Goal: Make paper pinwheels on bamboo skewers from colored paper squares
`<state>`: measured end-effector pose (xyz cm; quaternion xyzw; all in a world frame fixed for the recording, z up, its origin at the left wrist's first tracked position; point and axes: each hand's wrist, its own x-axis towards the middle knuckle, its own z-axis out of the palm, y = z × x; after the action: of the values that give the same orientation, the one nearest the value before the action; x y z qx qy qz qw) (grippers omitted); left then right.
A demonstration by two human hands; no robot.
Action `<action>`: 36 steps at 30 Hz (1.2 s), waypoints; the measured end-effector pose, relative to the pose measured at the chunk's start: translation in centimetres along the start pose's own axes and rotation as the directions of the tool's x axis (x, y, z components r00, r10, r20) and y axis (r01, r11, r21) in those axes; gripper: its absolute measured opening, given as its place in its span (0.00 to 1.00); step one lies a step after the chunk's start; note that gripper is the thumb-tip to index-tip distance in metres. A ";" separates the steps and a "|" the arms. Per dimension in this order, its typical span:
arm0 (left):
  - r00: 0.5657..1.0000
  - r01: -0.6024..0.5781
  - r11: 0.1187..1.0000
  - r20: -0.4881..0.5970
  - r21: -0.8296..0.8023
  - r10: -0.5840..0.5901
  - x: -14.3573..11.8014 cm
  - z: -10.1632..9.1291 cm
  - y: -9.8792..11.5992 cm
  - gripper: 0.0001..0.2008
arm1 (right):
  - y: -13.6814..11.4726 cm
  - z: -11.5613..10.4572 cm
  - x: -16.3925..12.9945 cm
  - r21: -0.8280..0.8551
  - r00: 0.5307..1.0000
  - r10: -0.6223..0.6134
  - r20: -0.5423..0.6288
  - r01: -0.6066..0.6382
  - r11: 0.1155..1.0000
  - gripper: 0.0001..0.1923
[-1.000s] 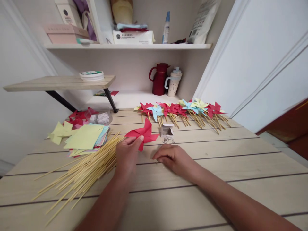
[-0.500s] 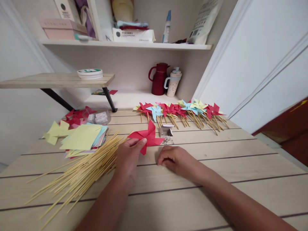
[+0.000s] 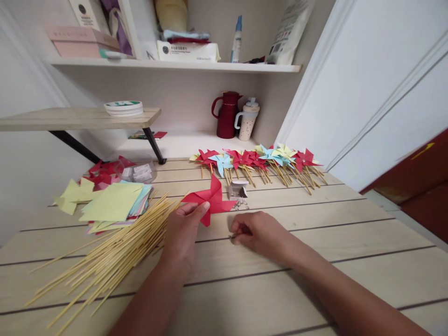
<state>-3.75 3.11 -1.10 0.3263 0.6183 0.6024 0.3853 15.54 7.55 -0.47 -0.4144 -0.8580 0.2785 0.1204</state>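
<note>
My left hand (image 3: 184, 228) pinches a red paper pinwheel (image 3: 211, 199) by its lower left blade, just above the wooden table (image 3: 315, 242). My right hand (image 3: 254, 231) rests on the table to the right of it, fingertips pinched on something small I cannot make out. A little open box with loose metal pins (image 3: 238, 194) lies just beyond my right hand. A heap of thin bamboo sticks (image 3: 112, 254) spreads to the left of my left hand.
A stack of coloured paper squares (image 3: 112, 203) and red folded pieces (image 3: 105, 170) lie at the left. A row of finished pinwheels on sticks (image 3: 259, 161) lines the table's far side. A red jug (image 3: 227, 114) and a cup (image 3: 247, 119) stand behind.
My left hand has turned the red pinwheel slightly and kept hold of it. My right hand's fingers have curled into a pinch on the table. The view shifted a little to the right.
</note>
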 end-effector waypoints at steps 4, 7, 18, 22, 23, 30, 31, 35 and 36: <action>0.999 0.029 0.998 0.017 -0.053 -0.028 -0.2 0.2 0.4 0.15 | -0.3 0.5 0.1 -0.023 0.999 0.034 -0.010 -0.034 0.999 0.04; 0.999 0.050 0.995 0.025 -0.092 -0.048 -0.2 0.2 0.5 0.15 | -0.4 1.1 0.2 -0.021 0.999 -0.029 -0.013 0.029 0.999 0.05; 0.995 0.077 0.991 0.067 -0.110 -0.070 -0.2 0.0 0.5 0.16 | -0.1 0.6 -0.1 0.088 0.999 -0.042 0.013 0.041 0.995 0.20; 0.994 0.093 0.986 0.060 -0.135 -0.086 -0.4 0.1 0.8 0.15 | 0.2 0.4 -0.1 0.141 1.000 -0.010 0.008 0.009 0.990 0.18; 0.994 0.098 0.985 0.060 -0.143 -0.090 -0.4 0.2 0.8 0.15 | 0.2 0.4 -0.1 0.142 1.000 -0.014 0.004 0.014 0.990 0.17; 0.990 0.130 0.976 0.072 -0.173 -0.119 -0.6 0.2 0.7 0.15 | 0.0 0.5 0.3 0.102 0.998 -0.032 -0.046 0.037 0.994 0.13; 0.990 0.130 0.976 0.071 -0.173 -0.120 -0.6 0.2 0.7 0.15 | 0.0 0.5 0.3 0.088 0.998 -0.036 -0.043 0.040 0.995 0.12; 0.989 0.134 0.974 0.081 -0.183 -0.121 -0.7 0.2 0.9 0.15 | -0.4 0.5 0.4 0.046 0.998 -0.063 -0.028 0.064 0.997 0.10; 0.989 0.136 0.973 0.085 -0.188 -0.122 -0.7 0.3 0.9 0.15 | -0.5 0.5 0.5 0.047 0.998 -0.058 -0.027 0.059 0.997 0.10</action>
<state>-3.22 2.65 -0.10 0.2682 0.5621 0.6209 0.4760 14.72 7.47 -0.60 -0.3897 -0.8612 0.2901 0.1492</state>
